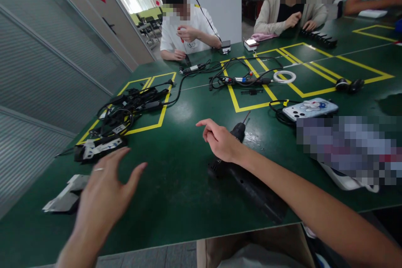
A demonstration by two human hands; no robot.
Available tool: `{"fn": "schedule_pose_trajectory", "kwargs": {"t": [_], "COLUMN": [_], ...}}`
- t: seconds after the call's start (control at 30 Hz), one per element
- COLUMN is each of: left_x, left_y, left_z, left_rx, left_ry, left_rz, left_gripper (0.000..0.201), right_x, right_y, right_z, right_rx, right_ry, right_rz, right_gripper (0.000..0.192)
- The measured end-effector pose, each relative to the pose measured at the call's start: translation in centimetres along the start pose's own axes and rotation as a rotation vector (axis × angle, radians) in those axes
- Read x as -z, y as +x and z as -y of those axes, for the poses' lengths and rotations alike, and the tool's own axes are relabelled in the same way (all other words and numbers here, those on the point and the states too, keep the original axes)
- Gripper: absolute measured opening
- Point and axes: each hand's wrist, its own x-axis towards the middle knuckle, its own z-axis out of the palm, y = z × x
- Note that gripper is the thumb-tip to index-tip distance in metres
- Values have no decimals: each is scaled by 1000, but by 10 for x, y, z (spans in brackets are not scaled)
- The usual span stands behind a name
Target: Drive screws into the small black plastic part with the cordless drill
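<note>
My left hand [108,190], a ring on one finger, hovers over the table's left side, open with thumb and fingers apart and nothing in it. Nearest to it are a silver-and-black packet [67,194] and a black pouch [100,148] with white-and-blue patches. A black cordless drill [259,190] with a thin bit lies on its side near the front edge. My right hand [224,142] is above the drill, index finger stretched out and other fingers loosely bent, holding nothing visible. Hand and forearm hide part of the drill; contact is unclear.
Tangled black cables [135,106] lie at left. A pen-like electric screwdriver [251,80] and white ring [284,76] lie farther back. A phone [310,109] and a blurred-out bundle [348,146] are at right. People sit opposite; one person's hand [187,33] holds something red.
</note>
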Motion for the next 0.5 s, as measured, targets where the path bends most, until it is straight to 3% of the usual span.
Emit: {"fn": "schedule_pose_trajectory", "kwargs": {"t": [0.1, 0.2, 0.3, 0.5], "left_x": [-9, -25, -41, -50], "left_y": [6, 20, 33, 33], "left_z": [-88, -137, -154, -150], "left_rx": [-305, -517, -589, -561], "left_ry": [-237, -355, -438, -458], "left_rz": [-52, -42, -66, -90], "left_gripper": [53, 57, 52, 44], "right_x": [-4, -5, -5, -7], "right_y": [1, 1, 0, 2], "right_z": [0, 0, -4, -15], "right_rx": [-101, -175, -201, -238], "right_ry": [253, 468, 609, 773], "right_rz": [61, 102, 52, 77], "right_gripper": [40, 45, 56, 73]}}
